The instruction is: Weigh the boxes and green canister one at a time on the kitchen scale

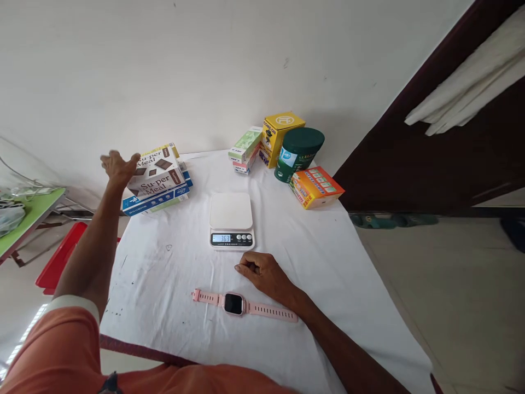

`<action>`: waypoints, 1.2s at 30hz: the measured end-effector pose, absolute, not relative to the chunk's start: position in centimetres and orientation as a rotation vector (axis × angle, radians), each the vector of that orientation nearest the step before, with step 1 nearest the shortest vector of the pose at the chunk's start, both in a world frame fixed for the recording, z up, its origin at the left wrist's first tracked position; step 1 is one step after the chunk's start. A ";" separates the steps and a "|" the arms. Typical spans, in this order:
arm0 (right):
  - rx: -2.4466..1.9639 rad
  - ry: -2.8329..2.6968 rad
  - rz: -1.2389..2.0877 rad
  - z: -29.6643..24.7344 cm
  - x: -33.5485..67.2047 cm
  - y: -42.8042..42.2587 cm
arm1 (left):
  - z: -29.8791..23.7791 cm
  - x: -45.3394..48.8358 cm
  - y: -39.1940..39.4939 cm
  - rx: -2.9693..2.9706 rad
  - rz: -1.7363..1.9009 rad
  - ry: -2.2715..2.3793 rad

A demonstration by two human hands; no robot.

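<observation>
Two hands are over one table (172, 251). The left hand (118, 165) has its fingers spread at the near-left end of a Su-per Meal box (156, 175) — I can't tell whether the thumb touches it. That box is right beside the hand, atop a blue box (159, 200); at least one yellow box (175, 149) shows behind, so three or more there. The right hand (266, 276) is loosely curled, knuckles up. Just beyond it sits one scale (231, 212), its display reading 363; just on its near side lies one pink watch (233, 303). Farther beyond the right hand are four more boxes: green (246, 141), pink (247, 164), yellow (283, 128) and orange (318, 187). Among them stands one lidded green tub (301, 150) — contents hidden, as in the boxes.
</observation>
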State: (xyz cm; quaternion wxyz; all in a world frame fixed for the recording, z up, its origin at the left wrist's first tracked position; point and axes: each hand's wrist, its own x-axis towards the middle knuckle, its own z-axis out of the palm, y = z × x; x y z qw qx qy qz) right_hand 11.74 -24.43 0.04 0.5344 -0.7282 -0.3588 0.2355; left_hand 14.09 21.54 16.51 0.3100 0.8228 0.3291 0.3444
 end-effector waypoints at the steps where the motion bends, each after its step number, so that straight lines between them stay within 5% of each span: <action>1: -1.733 -0.853 0.564 0.0 11.7 -24.4 | 17.0 15.2 20.0 2.252 1.108 0.949; 7: -1.724 -0.853 0.567 -0.1 11.7 -24.5 | 14.9 26.4 8.0 2.352 0.944 0.306; 12: -1.721 -0.882 0.558 0.0 11.7 -24.7 | 10.5 34.8 1.3 2.418 0.493 0.404; 18: -1.727 -0.899 0.558 -0.1 11.8 -24.8 | 9.0 37.6 -0.2 2.376 0.389 0.509; 36: -1.752 -0.885 0.501 -0.4 11.7 -24.5 | 10.1 12.9 5.1 2.494 0.292 0.060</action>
